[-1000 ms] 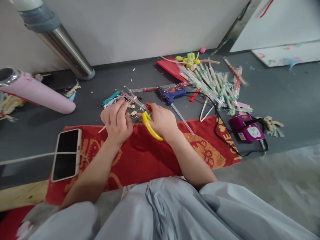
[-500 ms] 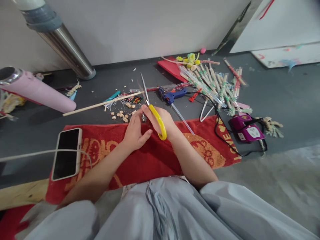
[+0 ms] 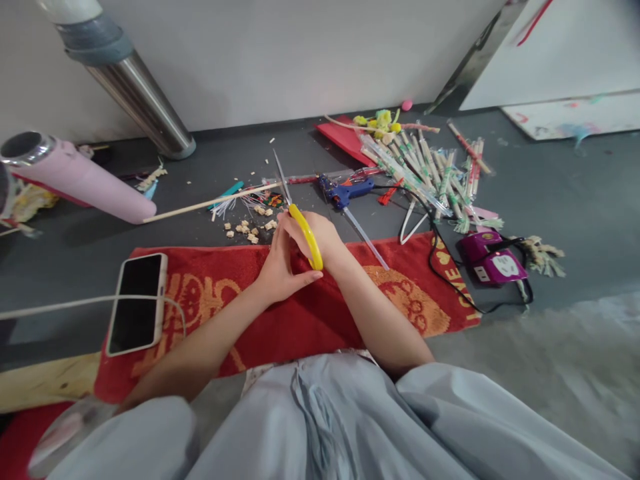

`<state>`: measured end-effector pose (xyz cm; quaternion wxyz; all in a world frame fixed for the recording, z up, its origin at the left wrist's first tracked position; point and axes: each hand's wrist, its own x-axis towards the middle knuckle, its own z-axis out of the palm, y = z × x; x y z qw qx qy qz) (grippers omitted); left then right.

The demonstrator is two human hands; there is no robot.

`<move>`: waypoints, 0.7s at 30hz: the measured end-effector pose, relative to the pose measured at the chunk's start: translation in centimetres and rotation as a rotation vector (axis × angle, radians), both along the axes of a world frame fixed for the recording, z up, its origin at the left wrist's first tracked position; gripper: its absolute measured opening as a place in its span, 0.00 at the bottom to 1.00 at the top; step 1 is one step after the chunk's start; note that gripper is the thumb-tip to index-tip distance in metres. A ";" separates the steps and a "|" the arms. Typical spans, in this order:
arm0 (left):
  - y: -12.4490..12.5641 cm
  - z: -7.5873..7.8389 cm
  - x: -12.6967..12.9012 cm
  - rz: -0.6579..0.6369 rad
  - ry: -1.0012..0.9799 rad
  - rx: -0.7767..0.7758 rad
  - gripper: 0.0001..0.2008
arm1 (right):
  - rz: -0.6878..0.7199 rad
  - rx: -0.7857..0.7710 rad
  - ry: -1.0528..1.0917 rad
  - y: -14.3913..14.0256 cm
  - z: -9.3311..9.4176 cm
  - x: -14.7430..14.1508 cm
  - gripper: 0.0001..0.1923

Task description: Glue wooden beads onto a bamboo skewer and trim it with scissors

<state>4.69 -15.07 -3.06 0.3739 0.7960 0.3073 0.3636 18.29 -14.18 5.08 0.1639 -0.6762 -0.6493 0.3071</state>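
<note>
Grey desk [image 3: 225, 150], one; red towel [image 3: 300, 320] along its near edge, one. Two bare forearms angle forward over the towel and converge. Clear-wrapped sticks [image 3: 420, 157] heaped at right, overlapping, no firm count. One pink bottle [image 3: 100, 177], lying aslant at left. One phone [image 3: 137, 327] on the towel's left end. One pale stick [image 3: 215, 202] runs from the bottle's base towards the blades; contact there unclear. Left hand [image 3: 283, 267]: thumb spread wide from the fingers, fingertips against the right hand [image 3: 323, 237]; whether its grip pinches anything, cannot tell. Right grip holds one pair of yellow-handled scissors [image 3: 307, 237], blades pointing away over the desk. One blue glue gun [image 3: 345, 191], just beyond. Wood bits [image 3: 253, 238], several, scattered left of the scissors.
</note>
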 end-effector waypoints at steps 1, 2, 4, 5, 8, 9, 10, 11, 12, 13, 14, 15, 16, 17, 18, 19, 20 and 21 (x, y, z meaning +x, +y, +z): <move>0.0 -0.2 0.0 0.008 -0.018 -0.023 0.53 | 0.003 -0.003 -0.008 0.0 0.0 -0.1 0.29; 0.1 -0.3 0.1 0.014 -0.038 -0.043 0.54 | 0.002 -0.007 -0.015 0.0 0.1 -0.2 0.28; 0.1 -0.5 0.3 0.017 -0.083 -0.075 0.55 | -0.009 -0.017 -0.019 0.0 0.3 -0.3 0.28; 0.0 -0.5 0.4 0.014 -0.103 -0.089 0.55 | -0.012 -0.019 -0.021 -0.1 0.4 -0.3 0.28; -0.2 -0.3 0.9 -0.004 -0.147 -0.132 0.56 | -0.009 -0.007 -0.044 -0.3 0.8 -0.5 0.29; -0.2 -0.2 1.0 -0.012 -0.160 -0.144 0.56 | -0.007 -0.003 -0.050 -0.4 0.9 -0.5 0.29; -0.3 -0.1 1.1 -0.019 -0.172 -0.155 0.56 | -0.006 0.000 -0.054 -0.4 1.0 -0.6 0.29; -0.3 0.0 1.2 -0.022 -0.180 -0.164 0.57 | -0.006 0.001 -0.056 -0.4 1.0 -0.6 0.30; -0.3 0.1 1.3 -0.023 -0.183 -0.171 0.56 | -0.006 0.003 -0.056 -0.4 1.0 -0.6 0.31; -0.3 0.1 1.3 -0.020 -0.183 -0.173 0.56 | -0.004 0.006 -0.058 -0.4 1.0 -0.6 0.31; -0.3 0.1 1.4 -0.013 -0.180 -0.168 0.56 | 0.000 0.009 -0.062 -0.4 1.0 -0.6 0.31; -0.3 0.1 1.4 -0.006 -0.178 -0.155 0.55 | 0.004 0.013 -0.069 -0.4 1.0 -0.6 0.31; -0.2 0.0 1.4 0.001 -0.180 -0.133 0.54 | 0.009 0.018 -0.076 -0.4 0.9 -0.5 0.30; -0.1 -0.2 1.4 0.006 -0.184 -0.107 0.54 | 0.014 0.021 -0.084 -0.4 0.9 -0.5 0.30; -0.1 -0.3 1.4 0.010 -0.190 -0.080 0.53 | 0.019 0.024 -0.090 -0.4 0.9 -0.5 0.30; 0.0 -0.5 1.4 0.011 -0.193 -0.055 0.52 | 0.022 0.026 -0.095 -0.5 0.9 -0.5 0.30; 0.1 -0.7 1.4 0.012 -0.192 -0.035 0.52 | 0.024 0.029 -0.098 -0.5 1.0 -0.5 0.30; 0.2 -0.9 1.4 0.012 -0.188 -0.019 0.52 | 0.025 0.033 -0.098 -0.6 1.0 -0.5 0.30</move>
